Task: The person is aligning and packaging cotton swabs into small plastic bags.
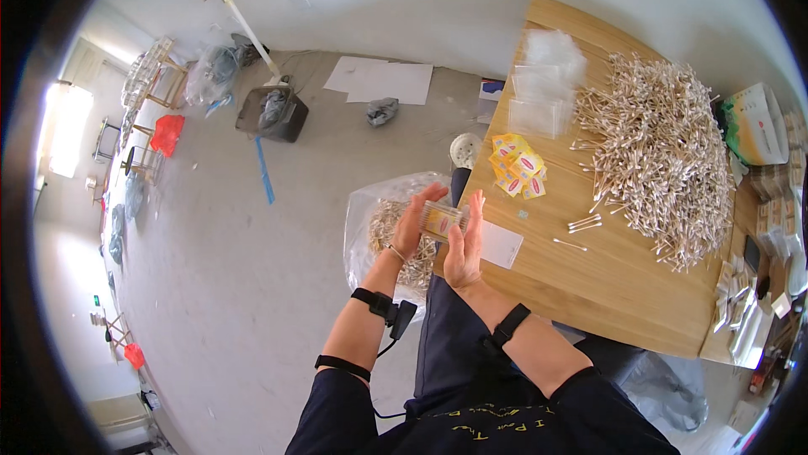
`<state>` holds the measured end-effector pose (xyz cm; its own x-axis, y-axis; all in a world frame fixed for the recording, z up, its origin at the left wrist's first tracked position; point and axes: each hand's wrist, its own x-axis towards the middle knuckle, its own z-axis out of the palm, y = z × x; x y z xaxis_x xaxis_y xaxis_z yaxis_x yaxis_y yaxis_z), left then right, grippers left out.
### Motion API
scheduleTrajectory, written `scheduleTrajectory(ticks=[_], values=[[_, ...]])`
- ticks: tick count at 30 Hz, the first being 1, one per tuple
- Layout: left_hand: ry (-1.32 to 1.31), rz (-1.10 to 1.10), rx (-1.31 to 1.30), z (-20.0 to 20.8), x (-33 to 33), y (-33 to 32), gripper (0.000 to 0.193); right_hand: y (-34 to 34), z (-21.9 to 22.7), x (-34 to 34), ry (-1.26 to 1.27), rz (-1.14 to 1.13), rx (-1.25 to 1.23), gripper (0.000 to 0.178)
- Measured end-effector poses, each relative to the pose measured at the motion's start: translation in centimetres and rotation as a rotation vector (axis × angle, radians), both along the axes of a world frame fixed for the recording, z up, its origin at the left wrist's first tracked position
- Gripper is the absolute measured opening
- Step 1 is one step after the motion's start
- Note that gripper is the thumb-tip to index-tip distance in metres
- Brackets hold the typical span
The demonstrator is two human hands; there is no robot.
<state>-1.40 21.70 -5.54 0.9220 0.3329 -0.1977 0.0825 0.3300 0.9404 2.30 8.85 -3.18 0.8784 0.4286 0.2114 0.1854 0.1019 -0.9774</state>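
Observation:
Between my two palms sits a small clear pack of cotton swabs (439,219) with a yellow label. My left hand (411,223) presses its left side, fingers stretched up and away. Against its right side rests my right hand (464,251), thumb near the pack and fingers straight. The pack is held above the table's left edge. Below it, a clear plastic bag (359,232) full of cotton swabs stands by the table. On the tabletop nearby lie a white card (502,246) and a pile of yellow printed cards (519,165).
A large heap of loose cotton swabs (656,152) covers the right of the wooden table (581,287). Clear plastic sleeves (539,97) lie at its far left. A printed bag (755,131) and stacked packs stand at the right. A dark bin (290,118) is on the floor.

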Motion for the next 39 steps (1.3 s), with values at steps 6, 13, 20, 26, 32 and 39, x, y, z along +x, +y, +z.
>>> scheduleTrajectory(ticks=[6,13,20,26,32,39], values=[[-0.030,-0.022,-0.001,-0.6,0.4,-0.2,0.068,1.2,-0.7,-0.1,-0.037,-0.037,-0.009,0.065],[-0.037,-0.004,-0.060,-1.4,0.4,0.1,0.064,1.8,-0.9,-0.1,-0.081,-0.006,-0.004,0.060],[0.206,0.398,0.814,-1.7,-0.9,1.7,0.044,-4.7,2.0,3.9,-0.499,0.121,-0.524,0.063],[0.014,0.213,1.067,4.3,5.0,-8.1,0.029,-20.0,1.8,10.9,-0.715,0.000,-0.755,0.039],[-0.206,-0.150,1.199,4.1,11.9,-17.8,0.033,-28.7,0.2,11.1,-0.662,-0.199,-0.688,0.018],[-0.099,-0.162,1.265,2.9,20.9,-20.0,0.034,-29.4,-0.7,11.4,-0.604,-0.367,-0.667,0.007]])
